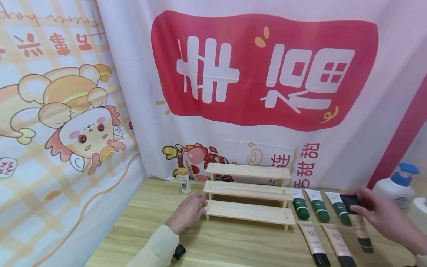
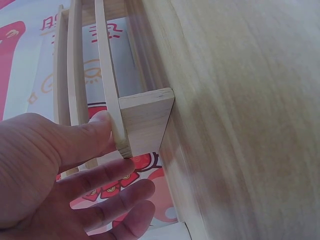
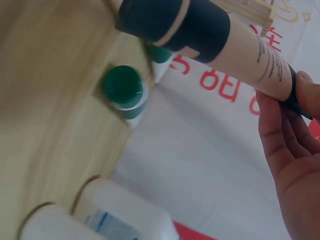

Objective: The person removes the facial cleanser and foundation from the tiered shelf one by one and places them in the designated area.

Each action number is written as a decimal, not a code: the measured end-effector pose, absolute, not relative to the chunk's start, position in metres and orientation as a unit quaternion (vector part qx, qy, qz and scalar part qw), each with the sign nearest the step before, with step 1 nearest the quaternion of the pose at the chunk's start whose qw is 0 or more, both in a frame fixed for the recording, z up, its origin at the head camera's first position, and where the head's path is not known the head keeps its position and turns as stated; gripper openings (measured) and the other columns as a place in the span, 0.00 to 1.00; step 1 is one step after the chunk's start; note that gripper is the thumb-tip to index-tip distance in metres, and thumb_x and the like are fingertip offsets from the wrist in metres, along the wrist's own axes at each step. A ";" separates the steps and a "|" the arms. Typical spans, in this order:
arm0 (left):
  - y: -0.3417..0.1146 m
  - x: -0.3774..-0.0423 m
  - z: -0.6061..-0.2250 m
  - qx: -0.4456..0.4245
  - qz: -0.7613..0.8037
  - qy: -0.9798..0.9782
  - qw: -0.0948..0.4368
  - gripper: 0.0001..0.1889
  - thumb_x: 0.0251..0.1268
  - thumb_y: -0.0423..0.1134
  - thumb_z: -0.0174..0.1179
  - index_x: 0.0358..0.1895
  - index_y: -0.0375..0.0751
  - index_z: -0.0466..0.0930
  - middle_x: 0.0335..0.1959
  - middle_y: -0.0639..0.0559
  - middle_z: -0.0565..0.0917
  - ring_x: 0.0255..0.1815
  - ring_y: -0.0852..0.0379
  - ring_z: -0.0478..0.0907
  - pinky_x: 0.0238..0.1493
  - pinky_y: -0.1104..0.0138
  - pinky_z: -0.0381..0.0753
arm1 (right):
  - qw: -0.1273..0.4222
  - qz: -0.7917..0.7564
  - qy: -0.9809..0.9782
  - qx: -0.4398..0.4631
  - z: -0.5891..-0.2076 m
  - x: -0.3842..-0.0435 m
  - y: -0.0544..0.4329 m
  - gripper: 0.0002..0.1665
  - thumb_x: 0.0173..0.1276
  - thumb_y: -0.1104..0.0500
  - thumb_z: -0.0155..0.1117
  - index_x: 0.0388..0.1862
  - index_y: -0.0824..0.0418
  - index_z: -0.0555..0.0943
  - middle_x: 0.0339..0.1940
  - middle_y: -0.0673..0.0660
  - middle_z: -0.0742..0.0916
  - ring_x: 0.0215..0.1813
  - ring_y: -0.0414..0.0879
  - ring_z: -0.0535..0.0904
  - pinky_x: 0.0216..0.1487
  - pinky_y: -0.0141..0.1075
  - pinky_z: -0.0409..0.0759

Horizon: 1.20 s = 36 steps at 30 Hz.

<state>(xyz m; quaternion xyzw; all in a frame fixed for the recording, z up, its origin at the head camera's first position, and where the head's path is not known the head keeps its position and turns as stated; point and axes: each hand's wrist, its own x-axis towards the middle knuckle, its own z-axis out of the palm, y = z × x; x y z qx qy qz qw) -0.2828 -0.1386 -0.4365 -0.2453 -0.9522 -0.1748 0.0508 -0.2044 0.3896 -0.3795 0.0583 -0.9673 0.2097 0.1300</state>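
At the front left of a three-tier wooden display stand, my left hand pinches the end of the lowest board. In the left wrist view its thumb lies on the board's face, with the other fingers spread beside the end. My right hand holds a beige BB cream tube by its flat black end, the black cap pointing down. That tube slants across the right wrist view. Two similar BB cream tubes lie on the table beside it. Behind them lie three white-and-green tubes, one partly covered by the held tube.
A small white bottle with a yellow cap stands left of the stand. At the far right are a white pump bottle with a blue top and a white cylindrical object. Printed curtains hang along the table's back and left sides.
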 end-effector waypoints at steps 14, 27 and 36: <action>-0.139 -0.284 -0.435 -0.243 -0.167 -0.954 0.046 0.11 0.57 0.38 0.67 0.42 0.40 0.83 0.40 0.52 0.79 0.40 0.54 0.76 0.45 0.60 0.78 | 0.017 0.233 -0.972 0.021 -0.420 -0.197 0.401 0.21 0.58 0.66 0.69 0.49 0.59 0.75 0.32 0.53 0.80 0.32 0.47 0.74 0.32 0.41 0.79; -0.138 -0.284 -0.435 -0.244 -0.164 -0.955 0.043 0.11 0.57 0.38 0.67 0.43 0.40 0.83 0.41 0.51 0.79 0.41 0.54 0.76 0.46 0.60 0.78 | -0.012 0.239 -0.971 -0.006 -0.440 -0.202 0.415 0.18 0.59 0.67 0.67 0.49 0.64 0.75 0.27 0.52 0.80 0.29 0.46 0.75 0.30 0.41 0.79; -0.137 -0.284 -0.435 -0.238 -0.167 -0.956 0.035 0.11 0.58 0.38 0.66 0.43 0.40 0.83 0.42 0.50 0.79 0.42 0.54 0.76 0.46 0.59 0.78 | -0.042 0.251 -0.966 -0.046 -0.467 -0.213 0.428 0.13 0.58 0.61 0.70 0.41 0.62 0.80 0.31 0.52 0.82 0.32 0.45 0.77 0.31 0.43 0.79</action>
